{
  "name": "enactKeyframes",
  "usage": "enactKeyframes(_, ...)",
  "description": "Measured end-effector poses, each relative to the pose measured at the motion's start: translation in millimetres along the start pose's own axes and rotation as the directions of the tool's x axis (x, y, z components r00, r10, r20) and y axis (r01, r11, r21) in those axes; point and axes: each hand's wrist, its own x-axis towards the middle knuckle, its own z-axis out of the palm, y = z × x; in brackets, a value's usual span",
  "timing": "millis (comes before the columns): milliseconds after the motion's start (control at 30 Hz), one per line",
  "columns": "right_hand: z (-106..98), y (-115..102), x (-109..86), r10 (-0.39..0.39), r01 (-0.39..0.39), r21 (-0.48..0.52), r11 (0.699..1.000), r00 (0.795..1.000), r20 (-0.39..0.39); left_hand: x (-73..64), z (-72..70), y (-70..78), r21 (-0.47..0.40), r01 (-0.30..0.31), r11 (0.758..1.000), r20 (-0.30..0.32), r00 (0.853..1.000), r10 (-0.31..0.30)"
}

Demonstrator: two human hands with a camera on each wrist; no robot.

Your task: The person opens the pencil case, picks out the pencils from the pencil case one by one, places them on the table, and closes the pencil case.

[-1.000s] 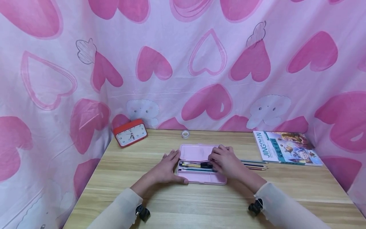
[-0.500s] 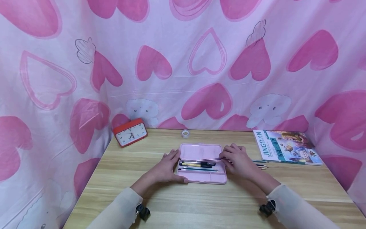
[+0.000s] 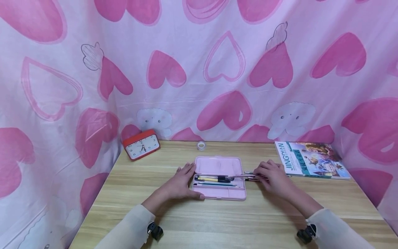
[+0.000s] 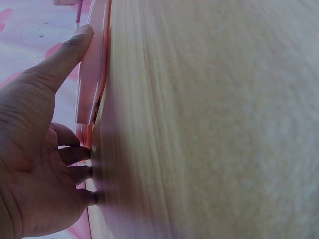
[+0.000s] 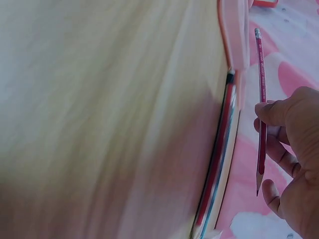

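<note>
An open pink pencil case point(image 3: 214, 192) lies on the table, its lid folded back. My left hand point(image 3: 178, 183) rests around its left end with fingers spread; in the left wrist view the thumb point(image 4: 75, 47) touches the case's front side. Inside lie a yellow-and-black pen point(image 3: 214, 179) and a blue-green pencil point(image 3: 217, 184). My right hand point(image 3: 273, 176) pinches a dark red pencil point(image 5: 261, 84) between thumb and fingers, eraser end towards the case, sharpened tip away. Below it, several pencils point(image 5: 219, 154) lie on the table to the right of the case, partly hidden by the hand.
A red alarm clock point(image 3: 142, 145) stands at the back left. A small roll of tape point(image 3: 201, 145) lies behind the case. At the back right lies a magazine point(image 3: 311, 160), close to the right hand. A pink heart-print curtain point(image 3: 199, 69) hangs behind the table point(image 3: 236, 224).
My right hand has moved right, from over the case to above the pencils beside it, carrying the dark red pencil along. The left hand and the case have stayed in place.
</note>
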Motion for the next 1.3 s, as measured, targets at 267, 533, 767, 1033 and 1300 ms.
enactKeyframes(267, -4.6, 16.8, -22.3, 0.062, -0.062, -0.001, 0.998, 0.998, 0.014, 0.1, -0.4, 0.1, 0.004, 0.0, 1.0, 0.001, 1.0, 0.0)
enactKeyframes(533, -5.6, 31.1, -38.1, 0.103, -0.103, -0.005, 0.995, 0.994, 0.037, 0.3, 1.6, -1.3, 0.006, -0.001, 1.0, -0.003, 1.0, 0.001)
enactKeyframes(767, -6.1, 41.4, -48.9, 0.123, -0.122, -0.023, 0.992, 0.991, 0.048, 1.2, 3.6, -2.4, 0.005, 0.004, 1.0, -0.007, 1.0, -0.004)
enactKeyframes(1033, -2.8, 43.8, -51.5, 0.137, -0.134, -0.049, 0.99, 0.989, 0.056, 1.4, 2.0, -0.9, 0.014, 0.007, 1.0, -0.003, 1.0, -0.007)
enactKeyframes(1300, -1.9, 44.2, -52.0, 0.102, -0.099, -0.066, 0.993, 0.994, 0.034, 1.3, 2.6, -2.0, 0.003, 0.009, 1.0, -0.004, 1.0, -0.009)
